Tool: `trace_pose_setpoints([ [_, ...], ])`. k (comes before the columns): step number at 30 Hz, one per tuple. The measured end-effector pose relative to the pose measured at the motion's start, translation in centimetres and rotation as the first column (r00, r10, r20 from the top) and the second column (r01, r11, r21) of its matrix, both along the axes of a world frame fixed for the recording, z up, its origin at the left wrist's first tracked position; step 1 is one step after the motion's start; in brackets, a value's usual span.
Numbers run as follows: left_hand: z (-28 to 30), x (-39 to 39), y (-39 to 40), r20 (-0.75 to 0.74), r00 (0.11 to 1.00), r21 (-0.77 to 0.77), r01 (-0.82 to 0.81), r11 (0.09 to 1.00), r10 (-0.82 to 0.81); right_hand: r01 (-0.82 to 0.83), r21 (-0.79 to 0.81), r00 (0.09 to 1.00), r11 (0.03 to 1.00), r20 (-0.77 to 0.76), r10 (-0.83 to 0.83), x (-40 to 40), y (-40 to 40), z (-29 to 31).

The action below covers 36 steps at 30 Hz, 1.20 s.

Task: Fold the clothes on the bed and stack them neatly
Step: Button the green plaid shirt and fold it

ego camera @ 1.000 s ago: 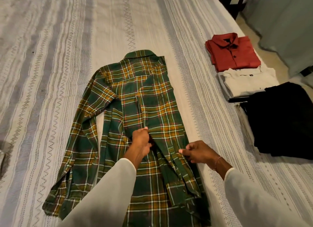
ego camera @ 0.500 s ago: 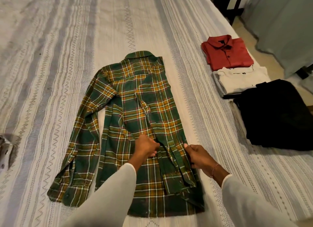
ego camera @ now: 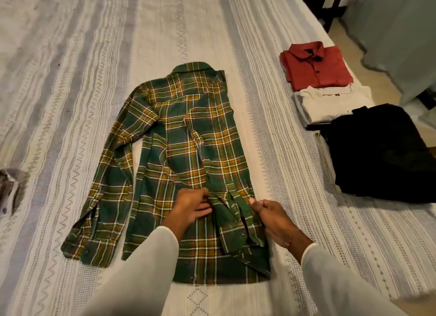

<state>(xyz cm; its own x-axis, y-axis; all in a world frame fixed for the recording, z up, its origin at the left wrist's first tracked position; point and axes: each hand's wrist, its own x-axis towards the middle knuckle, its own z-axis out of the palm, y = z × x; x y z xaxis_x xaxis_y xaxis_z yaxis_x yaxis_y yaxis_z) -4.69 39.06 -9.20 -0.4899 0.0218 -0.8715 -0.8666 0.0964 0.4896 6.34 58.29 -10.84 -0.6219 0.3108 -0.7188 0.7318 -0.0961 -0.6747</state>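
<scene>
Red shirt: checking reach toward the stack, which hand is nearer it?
Right. The right hand grips the plaid shirt below the red shirt; the left hand sits farther left.

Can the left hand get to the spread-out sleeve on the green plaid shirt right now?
Probably yes: the spread-out sleeve lies flat and uncovered on that side, but the left hand must first release the shirt's folded edge.

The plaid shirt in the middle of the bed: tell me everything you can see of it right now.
The plaid shirt is green with mustard, white and thin red checks, and looks like soft flannel. It lies flat on the striped bedspread, back side up, collar away from the person. Its right side and sleeve are folded in over the back; the other sleeve lies spread out, buttoned cuff near the hem. The left hand and right hand pinch the folded sleeve.
</scene>
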Motion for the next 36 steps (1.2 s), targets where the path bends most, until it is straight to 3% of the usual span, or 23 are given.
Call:
trace_pose_setpoints([
  [2,0.5,0.8,-0.5,0.059,0.989,0.136,-0.144,0.98,0.137,0.024,0.015,0.999,1.0,0.023,-0.024,0.3,0.1,0.1],
  [4,0.5,1.5,-0.6,0.064,0.982,0.152,-0.185,0.971,0.177,0.01,0.041,0.999,0.999,0.045,-0.012,0.5,0.0,0.2],
  [9,0.1,4.2,0.8,-0.056,0.984,-0.093,0.165,0.982,-0.17,-0.043,-0.029,0.995,0.999,0.088,0.045,1.3,0.1,0.4],
  [12,-0.1,5.7,1.6,-0.082,0.929,-0.295,0.323,0.899,-0.361,-0.091,0.037,0.991,0.995,0.102,0.087,2.0,0.2,0.2],
  [14,-0.6,6.3,1.9,-0.1,0.912,-0.411,0.326,0.851,-0.398,-0.158,0.1,0.985,0.982,0.087,0.149,2.3,0.1,0.6],
  [16,-0.7,6.6,1.8,-0.108,0.927,-0.409,0.287,0.866,-0.359,-0.245,0.274,0.969,0.93,0.051,0.24,2.7,-0.2,1.3],
  [19,-0.5,7.1,1.4,-0.06,0.975,-0.222,0.198,0.955,-0.216,-0.333,0.598,0.913,0.729,0.011,0.408,4.3,-0.8,2.0],
  [23,-0.1,7.7,1.0,-0.033,0.985,-0.087,0.166,0.982,-0.17,-0.562,0.649,0.76,0.512,0.161,0.63,6.7,-1.1,1.4],
  [27,-0.4,8.5,1.5,-0.064,0.978,-0.151,0.189,0.97,-0.2,-0.54,0.603,0.759,0.588,0.047,0.649,7.9,-0.3,1.2],
  [29,-0.7,9.2,1.9,-0.086,0.95,-0.262,0.268,0.927,-0.299,-0.482,0.648,0.782,0.589,0.015,0.623,7.9,-0.2,1.6],
  [33,-1.0,10.0,2.6,-0.14,0.894,-0.468,0.32,0.824,-0.427,-0.463,0.756,0.755,0.463,0.063,0.653,8.1,-0.9,1.9],
  [36,-0.6,9.8,2.8,-0.11,0.893,-0.473,0.34,0.813,-0.437,-0.523,0.758,0.735,0.39,0.169,0.656,8.3,-0.9,1.7],
])
